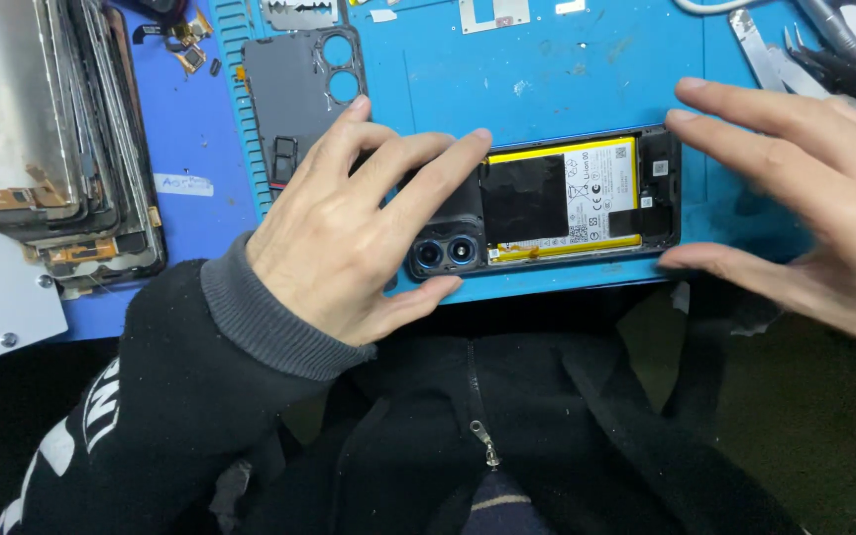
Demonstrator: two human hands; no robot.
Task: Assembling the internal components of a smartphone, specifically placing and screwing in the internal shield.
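While open: phone (547, 198), battery (601, 183) inside.

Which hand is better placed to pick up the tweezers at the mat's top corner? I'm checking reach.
Probably the right hand: it spreads over the opened phone's right end, just below the tweezers. The left hand rests on the phone's camera end, farther away.
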